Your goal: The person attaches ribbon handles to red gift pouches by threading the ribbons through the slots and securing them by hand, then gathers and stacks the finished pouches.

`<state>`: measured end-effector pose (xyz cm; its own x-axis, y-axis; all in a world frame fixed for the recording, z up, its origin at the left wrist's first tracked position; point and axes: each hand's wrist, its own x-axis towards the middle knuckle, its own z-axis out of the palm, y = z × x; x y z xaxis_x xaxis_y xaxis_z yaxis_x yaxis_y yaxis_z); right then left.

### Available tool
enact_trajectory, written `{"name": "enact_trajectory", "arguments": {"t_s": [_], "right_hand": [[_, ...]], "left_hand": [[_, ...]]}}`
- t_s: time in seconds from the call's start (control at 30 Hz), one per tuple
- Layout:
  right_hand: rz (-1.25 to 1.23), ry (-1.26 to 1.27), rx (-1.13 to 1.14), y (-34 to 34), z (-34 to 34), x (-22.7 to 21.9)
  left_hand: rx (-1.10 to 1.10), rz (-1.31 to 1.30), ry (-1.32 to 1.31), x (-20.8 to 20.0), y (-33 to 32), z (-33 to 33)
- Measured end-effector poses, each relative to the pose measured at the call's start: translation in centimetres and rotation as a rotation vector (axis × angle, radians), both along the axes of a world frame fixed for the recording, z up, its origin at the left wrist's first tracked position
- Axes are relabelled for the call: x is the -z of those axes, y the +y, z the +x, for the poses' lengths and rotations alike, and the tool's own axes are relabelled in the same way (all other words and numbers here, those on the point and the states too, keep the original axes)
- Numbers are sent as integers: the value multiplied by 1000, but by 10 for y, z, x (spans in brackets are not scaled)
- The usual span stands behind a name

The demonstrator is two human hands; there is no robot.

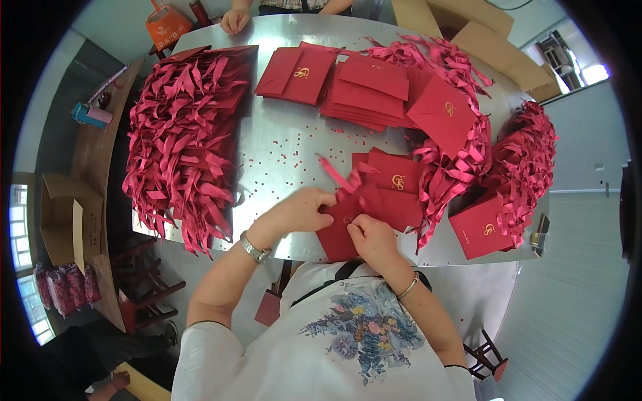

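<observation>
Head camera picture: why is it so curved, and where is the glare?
In the head view, the shiny grey metal tabletop bows at its edges, a fisheye effect; pale reflections streak its surface; the bright white opening at upper right looks washed out; the red paper envelope nearest the wearer looks matte.

Red bags bear gold emblems, ribbons are crimson, and the far shirt seems checked.

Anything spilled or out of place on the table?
Yes: tiny red specks are scattered across the bare middle of the silver metal table, looking like loose scrap. Also, one flat red paper packet with gold print lies askew among crimson ribbons, out of line with the stack of red packets at its left.
</observation>
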<state>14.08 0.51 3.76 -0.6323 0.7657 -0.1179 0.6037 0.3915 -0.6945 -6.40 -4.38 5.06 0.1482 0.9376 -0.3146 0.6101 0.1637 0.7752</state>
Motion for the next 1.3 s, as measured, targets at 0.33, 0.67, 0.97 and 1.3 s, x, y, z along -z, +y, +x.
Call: {"name": "enact_trajectory", "arguments": {"t_s": [0.33,0.67,0.97,1.3], "right_hand": [[-65,-117,-37,2,4,14],[-114,-67,-7,-2,5,1],[12,-17,-48,-2,-15,-4],[-199,28,99,3,-16,1]], "left_hand": [[-425,-232,-651,27,-18,-10],[-528,-309,-686,39,-20,7],[-574,-238,-640,41,-19,25],[-459,-148,-586,17,-20,27]]}}
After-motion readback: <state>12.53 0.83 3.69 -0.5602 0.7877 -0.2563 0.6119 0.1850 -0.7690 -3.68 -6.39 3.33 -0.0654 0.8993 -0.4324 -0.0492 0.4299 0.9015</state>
